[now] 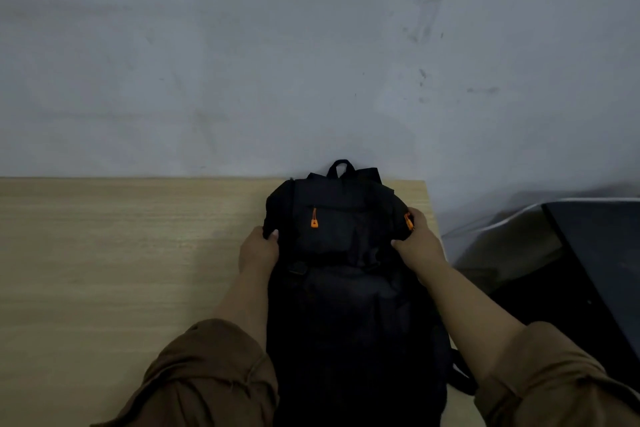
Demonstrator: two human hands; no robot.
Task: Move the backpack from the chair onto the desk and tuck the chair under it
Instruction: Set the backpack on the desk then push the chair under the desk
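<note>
A black backpack (341,274) with orange zipper pulls lies flat on the light wooden desk (114,253), near the desk's right end, its top handle pointing at the wall. My left hand (259,248) grips the bag's upper left side. My right hand (417,236) grips its upper right side beside an orange zipper pull. Both forearms run along the bag's flanks in rolled brown sleeves. The chair is out of view.
A scuffed grey wall (311,62) rises straight behind the desk. Right of the desk's end stands a dark, glossy object (568,260) at a lower level. The desk's right edge runs close to my right hand.
</note>
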